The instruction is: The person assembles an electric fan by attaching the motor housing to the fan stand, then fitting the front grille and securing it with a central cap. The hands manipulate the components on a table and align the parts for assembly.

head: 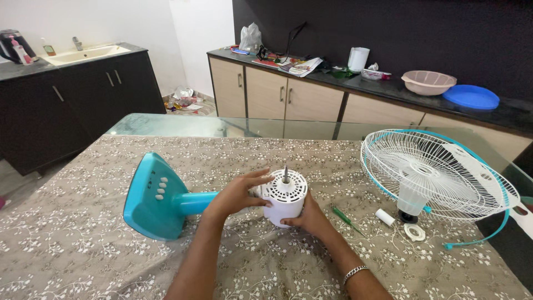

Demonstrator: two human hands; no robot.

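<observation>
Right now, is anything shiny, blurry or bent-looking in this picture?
In the head view, the bare glass table edge mirrors the beige cabinets; the white plastic fan motor housing between the left hand and right hand looks sharp and evenly lit; the wide lens bends things near the edges.

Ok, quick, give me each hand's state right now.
Left hand: fingers closed on the white cylindrical plastic fan motor housing.
Right hand: gripping the same housing from below.

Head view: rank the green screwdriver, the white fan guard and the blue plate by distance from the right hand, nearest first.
1. Green screwdriver, on the cloth just right of the right hand.
2. White fan guard, farther right on the table.
3. Blue plate, on the back counter.
</observation>
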